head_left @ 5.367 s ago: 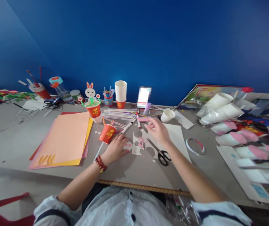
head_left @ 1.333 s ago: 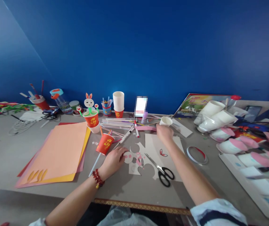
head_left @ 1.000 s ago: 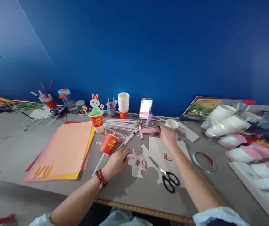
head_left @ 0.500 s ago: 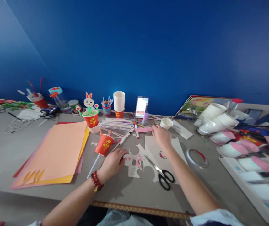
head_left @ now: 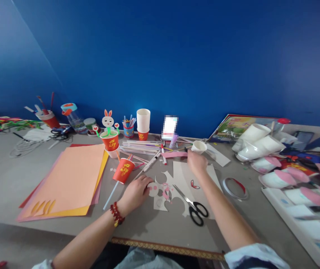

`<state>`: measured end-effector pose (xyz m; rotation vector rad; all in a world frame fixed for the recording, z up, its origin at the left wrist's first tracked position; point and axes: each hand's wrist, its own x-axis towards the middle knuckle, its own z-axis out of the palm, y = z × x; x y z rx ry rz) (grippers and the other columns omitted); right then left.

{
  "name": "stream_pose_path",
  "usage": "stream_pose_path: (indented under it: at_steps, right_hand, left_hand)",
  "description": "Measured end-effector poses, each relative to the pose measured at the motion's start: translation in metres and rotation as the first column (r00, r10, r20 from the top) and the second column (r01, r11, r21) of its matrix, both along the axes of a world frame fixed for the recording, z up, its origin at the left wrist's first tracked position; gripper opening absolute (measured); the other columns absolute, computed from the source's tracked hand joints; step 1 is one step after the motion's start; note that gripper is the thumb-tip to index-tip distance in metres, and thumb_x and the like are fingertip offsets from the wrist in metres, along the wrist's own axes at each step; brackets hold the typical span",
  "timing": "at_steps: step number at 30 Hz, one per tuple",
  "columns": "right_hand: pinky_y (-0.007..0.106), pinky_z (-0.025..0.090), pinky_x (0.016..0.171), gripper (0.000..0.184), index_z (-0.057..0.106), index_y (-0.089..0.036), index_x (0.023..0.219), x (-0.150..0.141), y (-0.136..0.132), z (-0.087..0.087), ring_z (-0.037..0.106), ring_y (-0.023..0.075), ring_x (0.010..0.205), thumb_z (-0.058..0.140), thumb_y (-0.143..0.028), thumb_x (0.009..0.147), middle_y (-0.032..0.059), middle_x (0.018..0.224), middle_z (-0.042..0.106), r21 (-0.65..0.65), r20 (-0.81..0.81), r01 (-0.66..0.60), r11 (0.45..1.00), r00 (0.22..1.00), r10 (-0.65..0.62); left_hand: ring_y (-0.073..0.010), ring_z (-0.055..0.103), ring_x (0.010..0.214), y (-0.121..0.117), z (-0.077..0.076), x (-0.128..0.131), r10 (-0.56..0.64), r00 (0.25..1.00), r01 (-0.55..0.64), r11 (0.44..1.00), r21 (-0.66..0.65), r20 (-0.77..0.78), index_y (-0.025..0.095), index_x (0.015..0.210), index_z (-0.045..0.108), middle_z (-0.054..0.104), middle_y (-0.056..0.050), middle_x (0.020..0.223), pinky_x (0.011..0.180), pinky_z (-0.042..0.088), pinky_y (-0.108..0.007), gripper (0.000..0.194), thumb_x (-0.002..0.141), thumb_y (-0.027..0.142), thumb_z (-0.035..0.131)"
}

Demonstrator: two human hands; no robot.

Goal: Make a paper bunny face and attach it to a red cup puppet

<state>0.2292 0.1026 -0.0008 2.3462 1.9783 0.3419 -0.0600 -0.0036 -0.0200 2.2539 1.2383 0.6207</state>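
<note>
Step in hand (judged): reaching for small material at the back of the work area with the right hand, while steadying the cut pieces with the left hand.

Left hand: lowered onto the table, half open with fingers loosely bent, at the edge of the white round cutout. Impossible to tell light touch from hold.

Right hand: extended just in front of the white cup, near the right end of the pink strip. Partly closed, with fingertips largely hidden; note a dark tip just beyond. Unable to confirm any grip.

Location of cutout: at the left side of the scrap sheet. Scissors to the right, partly over the white sheet.

Next move (judged): calls for a narrow pinch on one item only, then a lift clear of the cup. Avoid dragging the strip against the red marker. Keep left-hand pressure light to prevent creasing.
</note>
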Motion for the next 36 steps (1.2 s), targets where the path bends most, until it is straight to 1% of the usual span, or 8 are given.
stream_pose_path:
  at_steps: [7, 11, 17, 20, 26, 30, 32, 36]
  right_hand:
    - [0.026, 0.041, 0.055, 0.05, 0.046, -0.026, 0.145, 0.004, 0.0, 0.001, 0.065, 0.0195, 0.072, 0.04, -0.015, 0.097, 0.0136, 0.114, 0.064, 0.111, -0.007, -0.121, 0.986, 0.992, 0.122]
    - [0.026, 0.039, 0.057, 0.046, 0.052, -0.031, 0.141, 0.011, -0.001, -0.001, 0.063, 0.0185, 0.08, 0.039, -0.019, 0.099, 0.0098, 0.124, 0.059, 0.24, -0.047, -0.229, 0.943, 0.968, 0.247]
    - [0.03, 0.047, 0.076, 0.046, 0.06, -0.022, 0.135, 0.019, -0.003, 0.013, 0.061, 0.0237, 0.1, 0.036, -0.015, 0.097, 0.0136, 0.121, 0.057, 0.479, -0.258, -0.177, 0.86, 0.908, 0.331]
    - [0.034, 0.05, 0.079, 0.041, 0.062, -0.017, 0.129, 0.019, -0.009, 0.023, 0.061, 0.0242, 0.095, 0.036, -0.024, 0.098, 0.0144, 0.111, 0.06, 0.579, -0.504, -0.105, 0.809, 0.733, 0.457]
    - [0.031, 0.052, 0.068, 0.036, 0.055, -0.022, 0.123, -0.005, -0.058, 0.028, 0.06, 0.0166, 0.075, 0.056, -0.037, 0.09, 0.0041, 0.094, 0.062, 0.558, -0.83, -0.013, 0.83, 0.013, 0.558]
    - [0.021, 0.038, 0.047, 0.026, 0.053, -0.022, 0.078, -0.036, -0.103, 0.019, 0.044, 0.0094, 0.046, 0.062, -0.043, 0.091, -0.0074, 0.053, 0.044, 0.422, -0.898, -0.002, 0.907, -0.14, 0.418]
    - [0.02, 0.033, 0.041, 0.029, 0.053, -0.022, 0.079, -0.052, -0.118, 0.014, 0.038, 0.0082, 0.039, 0.055, -0.047, 0.094, -0.0097, 0.047, 0.038, 0.315, -0.929, -0.07, 0.946, -0.228, 0.292]
    - [0.023, 0.046, 0.048, 0.028, 0.059, -0.021, 0.1, -0.071, -0.127, 0.006, 0.057, 0.0126, 0.052, 0.058, -0.046, 0.09, -0.0019, 0.066, 0.064, 0.122, -0.967, -0.292, 0.949, -0.249, 0.048]
  left_hand:
    - [-0.0211, 0.065, 0.099, -0.001, 0.002, 0.002, 0.004, 1.0, -0.004, 1.0, -0.004, 0.014, 0.02, 0.114, 0.063, 0.065, -0.008, 0.108, 0.088, 0.052, -0.033, 0.035, 0.085, 0.007, 0.047]
    - [-0.0217, 0.065, 0.099, -0.002, 0.001, 0.002, 0.014, 1.0, -0.014, 1.0, 0.003, 0.002, 0.02, 0.116, 0.062, 0.065, -0.008, 0.109, 0.088, 0.052, -0.034, 0.036, 0.085, 0.008, 0.048]
    - [-0.0229, 0.066, 0.1, -0.003, 0.005, 0.003, 0.025, 0.998, -0.025, 1.0, 0.007, -0.05, 0.02, 0.116, 0.062, 0.066, -0.009, 0.109, 0.089, 0.053, -0.035, 0.032, 0.088, 0.01, 0.048]
    - [-0.0226, 0.066, 0.098, -0.003, 0.005, 0.003, 0.028, 0.997, -0.028, 1.0, 0.002, -0.068, 0.019, 0.116, 0.061, 0.065, -0.01, 0.109, 0.087, 0.053, -0.035, 0.032, 0.088, 0.011, 0.047]
    - [-0.023, 0.064, 0.101, -0.002, 0.001, 0.002, 0.026, 0.999, -0.026, 1.0, 0.018, -0.025, 0.017, 0.114, 0.062, 0.062, -0.011, 0.109, 0.091, 0.053, -0.037, 0.029, 0.09, 0.012, 0.047]
    - [-0.0218, 0.063, 0.097, -0.001, 0.0, 0.001, 0.011, 1.0, -0.011, 1.0, 0.008, 0.002, 0.016, 0.115, 0.061, 0.06, -0.011, 0.109, 0.09, 0.054, -0.037, 0.028, 0.089, 0.011, 0.049]
    - [-0.0217, 0.063, 0.098, -0.002, 0.003, 0.001, 0.014, 1.0, -0.014, 1.0, 0.011, 0.005, 0.016, 0.117, 0.06, 0.059, -0.011, 0.112, 0.091, 0.054, -0.037, 0.03, 0.089, 0.011, 0.05]
    - [-0.024, 0.062, 0.105, -0.01, 0.021, -0.001, 0.002, 0.991, 0.004, 0.999, 0.041, -0.132, 0.016, 0.119, 0.058, 0.057, -0.013, 0.119, 0.093, 0.053, -0.039, 0.033, 0.088, 0.008, 0.047]
